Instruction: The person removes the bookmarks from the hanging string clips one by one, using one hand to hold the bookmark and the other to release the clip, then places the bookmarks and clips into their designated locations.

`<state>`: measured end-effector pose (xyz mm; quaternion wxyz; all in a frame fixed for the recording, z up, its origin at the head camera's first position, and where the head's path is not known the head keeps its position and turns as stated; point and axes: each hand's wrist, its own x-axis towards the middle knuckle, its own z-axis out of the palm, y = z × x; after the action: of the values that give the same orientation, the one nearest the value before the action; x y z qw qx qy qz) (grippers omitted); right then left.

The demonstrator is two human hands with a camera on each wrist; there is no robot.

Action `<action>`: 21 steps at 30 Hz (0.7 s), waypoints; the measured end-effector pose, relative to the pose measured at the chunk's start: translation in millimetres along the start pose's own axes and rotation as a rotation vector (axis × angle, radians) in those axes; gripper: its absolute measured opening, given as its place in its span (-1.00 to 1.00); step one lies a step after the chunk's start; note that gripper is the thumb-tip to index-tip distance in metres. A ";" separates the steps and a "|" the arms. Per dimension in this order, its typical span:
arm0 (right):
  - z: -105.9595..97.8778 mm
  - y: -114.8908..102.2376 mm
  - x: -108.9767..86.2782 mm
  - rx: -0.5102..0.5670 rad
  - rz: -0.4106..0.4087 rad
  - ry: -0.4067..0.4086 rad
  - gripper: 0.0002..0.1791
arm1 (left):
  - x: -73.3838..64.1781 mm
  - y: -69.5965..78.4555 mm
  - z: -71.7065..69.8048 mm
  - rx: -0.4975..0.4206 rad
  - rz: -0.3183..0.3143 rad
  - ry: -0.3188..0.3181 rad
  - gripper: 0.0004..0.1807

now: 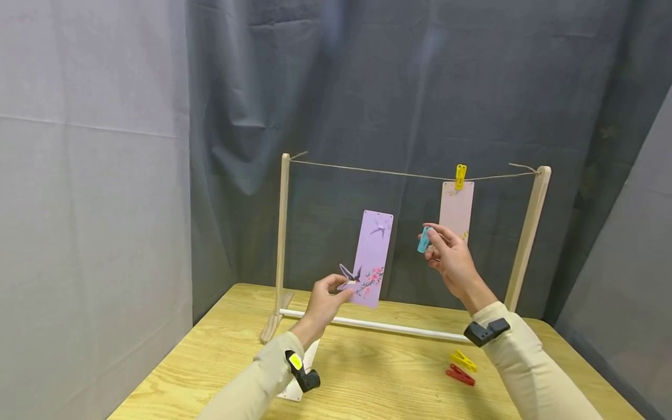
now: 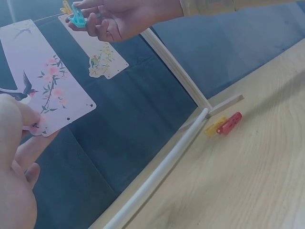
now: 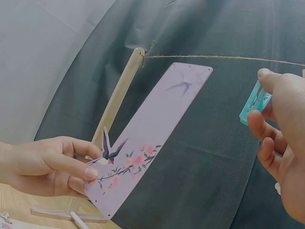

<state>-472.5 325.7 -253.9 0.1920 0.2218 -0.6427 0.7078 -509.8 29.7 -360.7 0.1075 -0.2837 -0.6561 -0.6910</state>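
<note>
My left hand (image 1: 324, 304) pinches a lilac bookmark (image 1: 374, 245) by its lower left edge, holding it upright below the string. A swallow and pink blossoms are printed on it, and the swallow's wing juts past the card's side. In my right hand (image 1: 455, 265) a turquoise clothespin (image 1: 424, 240) is gripped between thumb and fingers, to the right of the card and apart from it. The right wrist view shows the clothespin (image 3: 256, 102) side on. Behind the right hand, a pale pink bookmark (image 1: 455, 205) hangs from the string (image 1: 367, 170) under a yellow clothespin (image 1: 460, 177).
The string spans two wooden posts (image 1: 282, 233) joined low down by a white bar (image 1: 388, 328). A yellow clothespin (image 1: 463, 360) and a red clothespin (image 1: 460, 375) lie on the wooden table (image 1: 378, 385) at right. Another pale card (image 1: 291, 389) lies partly hidden under the left forearm.
</note>
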 end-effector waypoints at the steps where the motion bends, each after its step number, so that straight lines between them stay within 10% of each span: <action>1: 0.0 0.1 -0.3 -0.002 0.000 -0.002 -0.50 | -1.3 0.5 -1.0 0.001 -0.006 -0.002 -0.76; 21: -3.1 15.3 -13.4 -0.096 -0.006 0.022 -0.56 | -21.3 -8.5 -22.5 0.063 -0.021 -0.003 -0.78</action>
<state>-470.1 327.4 -274.3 0.2114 0.2064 -0.6730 0.6781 -502.5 4.1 -378.7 0.1080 -0.2743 -0.6805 -0.6708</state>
